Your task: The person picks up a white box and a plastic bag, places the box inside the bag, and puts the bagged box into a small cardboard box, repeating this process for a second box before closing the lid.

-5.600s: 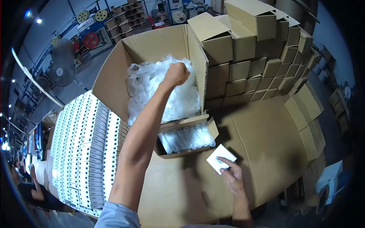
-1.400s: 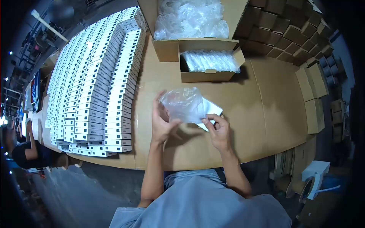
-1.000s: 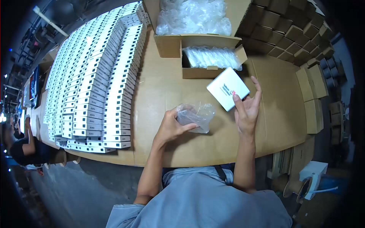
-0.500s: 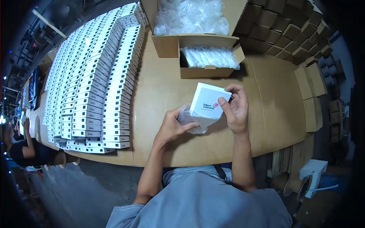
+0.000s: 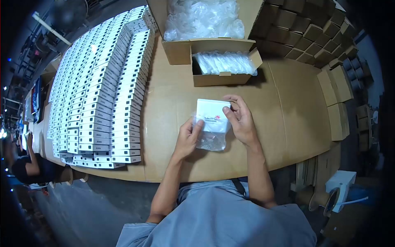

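A flat white square box [image 5: 208, 108] with a small red logo and printed lettering is held above the table in front of me. A clear plastic bag [image 5: 212, 142] covers its lower part, and the bag's loose end hangs below it. My left hand [image 5: 188, 138] is closed on the left side, its thumb pressing the bag against the box. My right hand [image 5: 242, 121] pinches the box's right edge, with the thumb on its face and the fingers behind.
An open carton [image 5: 222, 80] of bagged items stands ahead, before a larger carton [image 5: 177, 53] full of clear plastic bags. Stacked small white boxes [image 5: 98, 90] fill the table's [image 5: 296, 123] left side. Brown cartons [image 5: 312, 35] are piled at far right. Another person [image 5: 31, 166] works at far left.
The white box has turned upright and moved left and slightly down. More of it is now covered by the plastic bag. Both hands have shifted with it.
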Action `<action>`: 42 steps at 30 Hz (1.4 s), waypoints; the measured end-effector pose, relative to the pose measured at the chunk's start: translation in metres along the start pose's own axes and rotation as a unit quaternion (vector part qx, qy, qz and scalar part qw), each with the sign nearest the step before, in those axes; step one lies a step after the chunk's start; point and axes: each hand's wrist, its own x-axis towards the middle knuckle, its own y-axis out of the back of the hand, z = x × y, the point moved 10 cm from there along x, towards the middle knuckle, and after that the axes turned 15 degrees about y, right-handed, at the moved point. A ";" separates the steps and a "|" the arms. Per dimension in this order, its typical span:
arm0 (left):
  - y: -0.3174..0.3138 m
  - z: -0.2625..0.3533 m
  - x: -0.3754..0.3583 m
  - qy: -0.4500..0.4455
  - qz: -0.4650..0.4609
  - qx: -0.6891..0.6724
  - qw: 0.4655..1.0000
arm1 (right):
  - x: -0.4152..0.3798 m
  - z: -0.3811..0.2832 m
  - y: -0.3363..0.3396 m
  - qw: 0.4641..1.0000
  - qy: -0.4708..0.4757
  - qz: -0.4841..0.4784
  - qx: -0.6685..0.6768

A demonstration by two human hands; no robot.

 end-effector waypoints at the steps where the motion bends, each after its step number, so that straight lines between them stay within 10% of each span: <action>1: 0.001 -0.003 0.000 0.000 0.012 -0.031 0.999 | -0.003 -0.003 0.002 1.000 0.019 0.013 0.013; 20: 0.019 0.002 0.003 -0.063 0.050 -0.045 0.996 | -0.032 0.032 0.014 0.999 -0.034 0.027 0.022; 23: 0.016 0.021 -0.003 -0.101 0.068 0.039 0.992 | -0.025 0.003 0.015 0.992 0.107 0.026 -0.069; 32: 0.009 0.042 -0.016 -0.188 0.042 -0.050 0.980 | -0.025 -0.004 0.013 0.993 0.110 -0.022 -0.032; 38: 0.005 0.027 -0.010 -0.133 -0.004 -0.162 0.978 | -0.028 0.012 0.000 0.990 0.081 -0.012 -0.116; 42: 0.003 0.027 -0.012 -0.100 0.029 0.014 0.995 | -0.026 0.005 0.002 0.983 0.122 -0.021 -0.133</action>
